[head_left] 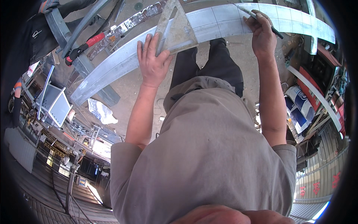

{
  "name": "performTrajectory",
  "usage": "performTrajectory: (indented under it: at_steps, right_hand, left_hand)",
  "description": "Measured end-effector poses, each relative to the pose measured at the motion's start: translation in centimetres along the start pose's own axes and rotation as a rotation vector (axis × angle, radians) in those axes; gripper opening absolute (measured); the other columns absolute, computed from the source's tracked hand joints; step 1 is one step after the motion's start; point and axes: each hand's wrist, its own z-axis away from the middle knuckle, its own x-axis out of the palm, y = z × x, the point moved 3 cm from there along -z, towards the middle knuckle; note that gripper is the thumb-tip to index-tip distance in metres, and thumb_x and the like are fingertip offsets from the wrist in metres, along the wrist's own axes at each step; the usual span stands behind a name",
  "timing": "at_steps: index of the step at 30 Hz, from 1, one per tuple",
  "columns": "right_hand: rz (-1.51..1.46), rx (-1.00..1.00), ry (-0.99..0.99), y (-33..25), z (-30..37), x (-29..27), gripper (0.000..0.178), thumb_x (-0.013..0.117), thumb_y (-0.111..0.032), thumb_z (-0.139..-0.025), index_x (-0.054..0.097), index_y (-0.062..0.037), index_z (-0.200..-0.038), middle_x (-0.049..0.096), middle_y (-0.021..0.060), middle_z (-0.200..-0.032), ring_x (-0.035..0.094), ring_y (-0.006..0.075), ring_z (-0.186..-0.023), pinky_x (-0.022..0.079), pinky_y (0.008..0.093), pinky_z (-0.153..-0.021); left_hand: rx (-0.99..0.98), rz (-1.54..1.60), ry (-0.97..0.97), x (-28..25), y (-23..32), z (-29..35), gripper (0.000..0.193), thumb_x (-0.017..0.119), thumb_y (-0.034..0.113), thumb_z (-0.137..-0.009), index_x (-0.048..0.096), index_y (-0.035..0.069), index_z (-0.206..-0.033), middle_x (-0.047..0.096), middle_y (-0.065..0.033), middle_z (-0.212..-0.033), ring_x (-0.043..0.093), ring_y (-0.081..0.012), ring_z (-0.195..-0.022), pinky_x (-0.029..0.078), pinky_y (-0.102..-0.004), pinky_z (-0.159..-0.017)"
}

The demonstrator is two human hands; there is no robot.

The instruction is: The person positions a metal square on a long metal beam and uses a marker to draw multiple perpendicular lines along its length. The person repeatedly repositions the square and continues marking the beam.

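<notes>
A long grey metal profile lies across in front of me, bent-looking in the fisheye picture. Several thin lines cross its face on the right half. On top of it rests a worn triangular set square with a cut-out in its middle. My left hand lies over the set square's left edge, fingers stretched out and the thumb on its lower edge. Farther right, my right hand is closed round a dark pen. The pen's thin end points up and left above the profile's marked face.
Another person's gloved hand is at the left by crossing steel bars. A grey metal box stands lower left. Crumpled plastic lies on the floor. Blue-and-white sacks and a pale curved strip are at the right.
</notes>
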Motion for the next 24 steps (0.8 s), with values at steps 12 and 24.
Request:
performTrajectory:
  at_steps: [12,24]
  right_hand:
    - [0.336,0.004,-0.210,1.4,7.1,8.5,0.032,0.068,-0.022,-0.105,0.072,0.0047,-0.123,0.077,0.0111,-0.099,0.071,0.0177,-0.100,0.053,0.0323,-0.098]
    - [0.410,-0.034,-0.167,2.5,7.8,9.9,0.036,0.072,-0.026,-0.102,0.072,0.0024,-0.125,0.079,0.0140,-0.106,0.076,0.0182,-0.103,0.056,0.0315,-0.094]
  left_hand:
    - [-0.013,-0.004,0.008,-0.1,0.2,-0.1,0.030,0.093,0.022,-0.073,0.070,0.016,-0.092,0.057,-0.0157,-0.158,0.049,-0.0420,-0.149,0.030,-0.0634,-0.126]
    - [-0.010,-0.014,0.033,0.0,0.3,-0.1,0.030,0.093,0.022,-0.074,0.069,0.016,-0.091,0.058,-0.0141,-0.158,0.050,-0.0402,-0.149,0.031,-0.0621,-0.125]
